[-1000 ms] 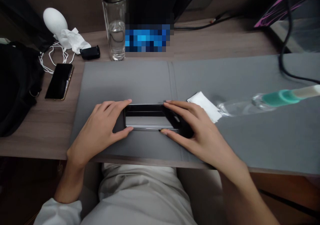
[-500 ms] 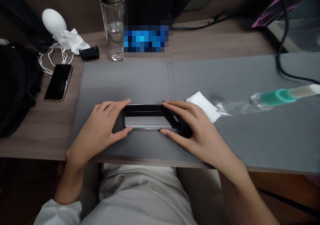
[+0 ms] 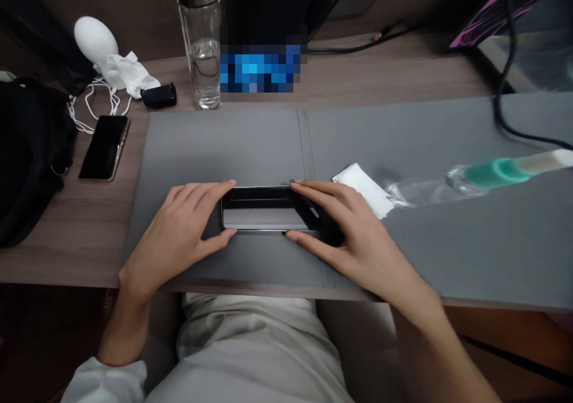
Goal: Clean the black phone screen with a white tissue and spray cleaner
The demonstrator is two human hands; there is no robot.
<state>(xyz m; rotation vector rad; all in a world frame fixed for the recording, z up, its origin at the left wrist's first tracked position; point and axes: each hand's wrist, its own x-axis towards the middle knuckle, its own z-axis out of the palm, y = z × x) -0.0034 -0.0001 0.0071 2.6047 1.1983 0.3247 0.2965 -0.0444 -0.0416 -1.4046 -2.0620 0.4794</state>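
1. The brown desk [image 3: 380, 68] has a streaky wood grain and a straight front edge
2. A dark brown wall [image 3: 143, 9] rises directly behind it
3. Beneath the desk, the left side is deep in shadow; the right shows an orange-brown surface [image 3: 510, 331], too dim to identify
4. The light is soft and low, leaving the upper corners dark

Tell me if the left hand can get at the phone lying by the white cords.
Probably yes: nothing stands between the left hand and that phone, though it touches another phone now.
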